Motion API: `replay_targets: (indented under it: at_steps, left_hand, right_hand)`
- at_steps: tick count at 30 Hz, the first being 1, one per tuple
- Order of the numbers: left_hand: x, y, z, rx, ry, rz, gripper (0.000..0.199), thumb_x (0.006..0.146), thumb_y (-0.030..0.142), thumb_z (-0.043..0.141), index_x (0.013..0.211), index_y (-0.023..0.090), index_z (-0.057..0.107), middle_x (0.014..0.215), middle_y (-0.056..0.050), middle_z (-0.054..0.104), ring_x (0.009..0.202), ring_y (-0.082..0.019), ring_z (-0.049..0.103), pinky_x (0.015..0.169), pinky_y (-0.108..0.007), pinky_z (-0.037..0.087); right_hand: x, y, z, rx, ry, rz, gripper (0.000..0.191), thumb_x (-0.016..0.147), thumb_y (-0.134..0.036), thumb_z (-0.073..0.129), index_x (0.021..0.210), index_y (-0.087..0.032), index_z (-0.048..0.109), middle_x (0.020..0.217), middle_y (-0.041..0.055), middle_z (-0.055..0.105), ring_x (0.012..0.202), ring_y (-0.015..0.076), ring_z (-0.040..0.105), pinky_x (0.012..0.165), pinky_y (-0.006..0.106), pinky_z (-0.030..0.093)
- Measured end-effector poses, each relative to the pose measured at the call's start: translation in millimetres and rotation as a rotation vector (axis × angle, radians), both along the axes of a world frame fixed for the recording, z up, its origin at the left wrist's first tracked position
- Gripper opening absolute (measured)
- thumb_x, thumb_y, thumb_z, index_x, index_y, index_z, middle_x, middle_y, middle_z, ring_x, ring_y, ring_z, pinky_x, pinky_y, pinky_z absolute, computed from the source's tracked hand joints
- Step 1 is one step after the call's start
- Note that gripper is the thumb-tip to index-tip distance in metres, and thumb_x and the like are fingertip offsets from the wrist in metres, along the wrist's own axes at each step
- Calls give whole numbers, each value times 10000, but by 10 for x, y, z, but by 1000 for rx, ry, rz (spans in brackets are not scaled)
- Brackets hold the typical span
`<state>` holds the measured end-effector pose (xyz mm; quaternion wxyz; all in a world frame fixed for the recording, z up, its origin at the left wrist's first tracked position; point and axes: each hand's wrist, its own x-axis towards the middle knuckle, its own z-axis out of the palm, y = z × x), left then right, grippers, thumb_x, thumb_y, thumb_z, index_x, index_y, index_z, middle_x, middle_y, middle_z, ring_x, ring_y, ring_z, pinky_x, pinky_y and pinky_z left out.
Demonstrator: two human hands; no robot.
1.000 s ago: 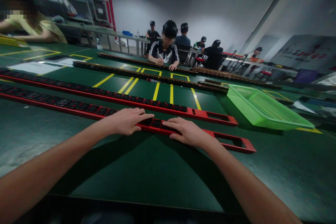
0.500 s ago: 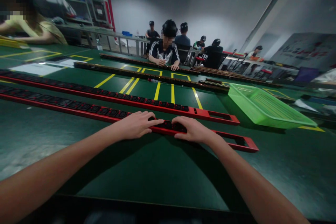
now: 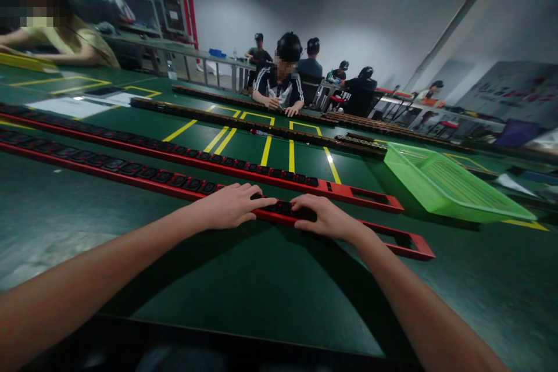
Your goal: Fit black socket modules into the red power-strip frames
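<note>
A long red rail (image 3: 159, 186) set with a row of black socket-like modules lies across the green table in front of me. My left hand (image 3: 233, 206) rests over this rail, its index finger stretched along the black modules and its thumb at the near edge. Just to the right, my right hand (image 3: 320, 217) arches over the same rail, fingers on the far side and thumb on the near side. Between the fingertips a black module (image 3: 285, 207) shows in part. What lies under both palms is hidden. The rail's right end (image 3: 421, 247) has an open rectangular slot.
Behind it lies a second red rail (image 3: 361, 196) with black modules. A green plastic basket (image 3: 440, 209) stands at the right. Dark long rails (image 3: 196, 116) and white paper sheets (image 3: 65, 107) lie farther back. A co-worker (image 3: 279, 84) sits across the table, another person (image 3: 87, 46) at left.
The view has turned slightly left, so everything sits a little farther right. Both hands stay over the near rail, with only slight finger movement.
</note>
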<state>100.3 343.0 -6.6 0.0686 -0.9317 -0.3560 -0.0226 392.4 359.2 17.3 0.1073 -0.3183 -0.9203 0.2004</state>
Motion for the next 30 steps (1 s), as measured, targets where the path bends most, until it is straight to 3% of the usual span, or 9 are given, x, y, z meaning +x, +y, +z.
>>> replay_targets:
  at_steps: [2,5,15,21,24,30]
  left_hand:
    - [-4,0,0,-6,5,-1,637,977,327,536,1551,358,260,1318,-100,530,1014,-261,603,860,-375,470]
    - [-13,5,-9,-10,5,-5,642,981,329,529,1556,361,243,1316,-98,528,1005,-257,602,857,-373,469]
    - [-10,6,-10,-28,-14,-3,639,979,321,538,1551,363,255,1310,-93,532,1000,-247,593,853,-362,460]
    - [-5,-6,11,-45,-12,7,628,987,312,521,1553,356,253,1314,-98,526,1060,-262,583,881,-372,457]
    - [-7,-4,9,-54,-17,3,625,987,313,520,1553,351,255,1325,-98,520,1091,-269,574,894,-377,455]
    - [-24,13,-29,-34,-21,1,634,985,328,524,1553,373,245,1351,-90,518,1018,-245,595,876,-365,449]
  right_hand:
    - [2,-3,42,-56,25,-25,189,939,-278,580,1103,-210,646,1188,70,672,1062,217,636,964,404,499]
    - [22,15,74,-129,91,-102,261,959,-160,456,1160,-207,617,1159,62,676,1062,197,635,955,386,502]
    - [74,72,83,-196,38,-100,270,939,-183,506,1172,-216,638,1182,64,670,1093,213,618,1006,402,462]
    - [175,165,79,-373,123,-116,292,944,-195,459,1165,-207,649,1204,65,661,1113,215,615,1031,433,445]
    - [239,205,89,-455,133,-59,348,888,-134,488,1187,-207,650,1229,57,658,1124,211,618,1044,434,438]
    - [267,224,99,-419,117,18,418,871,-111,504,1259,-213,620,1298,60,633,1193,215,588,1086,455,408]
